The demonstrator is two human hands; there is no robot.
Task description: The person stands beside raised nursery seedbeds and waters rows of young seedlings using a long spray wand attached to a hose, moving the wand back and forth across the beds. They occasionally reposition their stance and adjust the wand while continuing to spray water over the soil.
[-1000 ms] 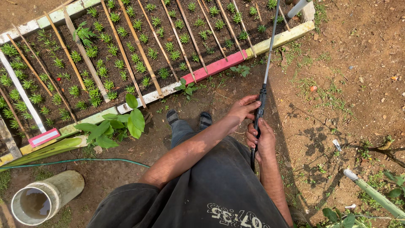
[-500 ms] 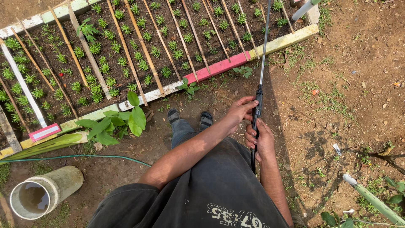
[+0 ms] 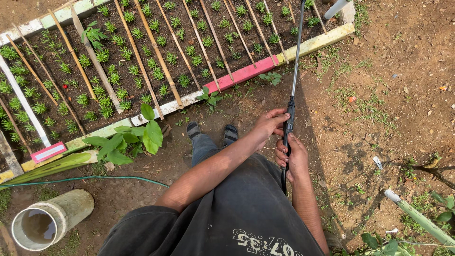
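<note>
Bare dirt fronts a seedling bed (image 3: 156, 57) where both the left hand (image 3: 268, 127) and right hand (image 3: 295, 159) clench a spray wand (image 3: 293, 90), which, swung low, could flatten seedlings.

Two hands (image 3: 279, 142); one spray wand (image 3: 295, 71); one pipe (image 3: 52, 223).

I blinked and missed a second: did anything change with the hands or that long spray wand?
Hardly anything. The view drifted slightly, so the seedling bed sits a little higher in frame. Both the left hand and right hand kept their grip on the spray wand, pointed over the bed.
</note>
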